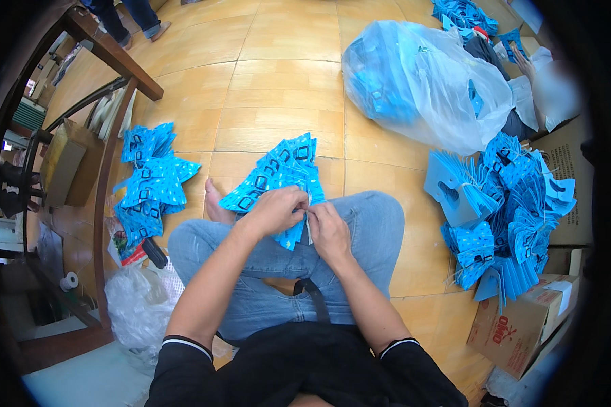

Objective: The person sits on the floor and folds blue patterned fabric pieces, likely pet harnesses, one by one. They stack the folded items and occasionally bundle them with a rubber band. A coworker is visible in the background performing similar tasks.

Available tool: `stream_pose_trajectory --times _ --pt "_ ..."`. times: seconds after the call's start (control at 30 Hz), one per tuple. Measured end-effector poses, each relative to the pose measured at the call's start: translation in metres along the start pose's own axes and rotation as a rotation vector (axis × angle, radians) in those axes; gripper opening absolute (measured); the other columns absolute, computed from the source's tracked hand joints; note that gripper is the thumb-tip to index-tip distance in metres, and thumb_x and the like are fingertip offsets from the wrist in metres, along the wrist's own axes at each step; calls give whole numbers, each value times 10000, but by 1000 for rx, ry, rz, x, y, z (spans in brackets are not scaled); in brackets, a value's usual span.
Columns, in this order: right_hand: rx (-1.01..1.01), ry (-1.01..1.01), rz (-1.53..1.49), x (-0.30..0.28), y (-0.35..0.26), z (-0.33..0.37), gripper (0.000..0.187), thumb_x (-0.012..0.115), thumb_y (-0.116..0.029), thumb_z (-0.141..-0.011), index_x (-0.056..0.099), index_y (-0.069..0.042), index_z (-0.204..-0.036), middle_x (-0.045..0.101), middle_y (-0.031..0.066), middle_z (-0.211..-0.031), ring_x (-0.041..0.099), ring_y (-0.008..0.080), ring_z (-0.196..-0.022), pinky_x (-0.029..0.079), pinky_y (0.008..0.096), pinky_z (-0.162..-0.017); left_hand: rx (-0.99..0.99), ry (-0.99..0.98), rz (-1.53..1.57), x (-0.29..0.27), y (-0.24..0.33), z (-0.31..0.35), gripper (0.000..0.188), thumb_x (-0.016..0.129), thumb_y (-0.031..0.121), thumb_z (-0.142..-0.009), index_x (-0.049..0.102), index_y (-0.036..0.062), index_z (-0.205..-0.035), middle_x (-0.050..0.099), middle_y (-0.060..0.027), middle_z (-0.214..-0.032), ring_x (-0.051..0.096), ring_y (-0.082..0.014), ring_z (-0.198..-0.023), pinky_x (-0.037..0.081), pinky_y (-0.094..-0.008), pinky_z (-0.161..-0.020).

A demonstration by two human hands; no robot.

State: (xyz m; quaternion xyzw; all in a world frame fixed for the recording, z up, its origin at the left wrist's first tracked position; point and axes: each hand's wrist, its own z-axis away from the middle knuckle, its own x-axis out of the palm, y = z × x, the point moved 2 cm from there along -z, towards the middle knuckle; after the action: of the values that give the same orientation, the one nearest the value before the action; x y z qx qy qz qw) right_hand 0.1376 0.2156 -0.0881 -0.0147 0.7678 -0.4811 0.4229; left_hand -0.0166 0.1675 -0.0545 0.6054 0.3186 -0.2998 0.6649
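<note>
A fanned bundle of blue printed packets [271, 169] with dark rectangular marks lies in front of my crossed legs. Over its near part, my left hand [278, 209] is closed, its fingertips pinched together. My right hand [330, 230] is also closed, and its fingertips meet those of the left at the bundle's right edge. A thin pale strip shows just under the fingers. Whatever the fingertips pinch is too small and covered to make out.
Stacked blue bundles [149, 186] lie left, beside a wooden frame [115, 142] and a clear plastic bag [139, 298]. Tied blue bundles [512, 203] are heaped right, above a cardboard box [516, 325]. A big translucent bag [448, 88] stands near a seated person; another person's legs [125, 20] show far left.
</note>
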Motion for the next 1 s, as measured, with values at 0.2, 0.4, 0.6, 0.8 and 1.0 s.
stream_pose_trajectory --times 0.2,0.4,0.6,0.8,1.0 --pt "16 2 -39 0 2 0 114 582 -123 -926 634 -56 -1002 608 170 -969 632 406 -810 508 498 -675 27 -26 -31 0 3 -7 114 675 112 -776 671 59 -877 663 -114 -861 651 -302 -817 524 -405 -716" --pt "-5 29 -28 3 5 0 107 576 -123 -930 609 -38 -988 608 176 -973 633 414 -800 513 505 -662 -81 -127 133 -2 -7 -16 125 686 90 -760 682 18 -863 674 -139 -798 665 -270 -742 529 -359 -679" --pt "-6 27 13 5 5 0 101 575 -121 -930 602 -35 -976 608 171 -966 641 405 -798 519 499 -659 -114 -194 72 -2 -4 -20 106 660 90 -771 640 9 -837 658 -139 -795 651 -284 -746 510 -378 -666" --pt "-26 27 30 6 5 0 91 577 -118 -927 604 -46 -976 609 162 -972 644 398 -793 521 496 -660 -104 -169 107 2 -7 -12 98 620 99 -790 615 23 -850 630 -168 -870 629 -347 -852 497 -429 -732" --pt "-5 15 9 3 4 -1 98 582 -110 -922 600 -53 -999 605 168 -989 639 411 -796 517 501 -667 -53 -80 161 10 -12 -7 99 619 99 -843 574 23 -886 558 -133 -831 566 -282 -780 469 -387 -698"
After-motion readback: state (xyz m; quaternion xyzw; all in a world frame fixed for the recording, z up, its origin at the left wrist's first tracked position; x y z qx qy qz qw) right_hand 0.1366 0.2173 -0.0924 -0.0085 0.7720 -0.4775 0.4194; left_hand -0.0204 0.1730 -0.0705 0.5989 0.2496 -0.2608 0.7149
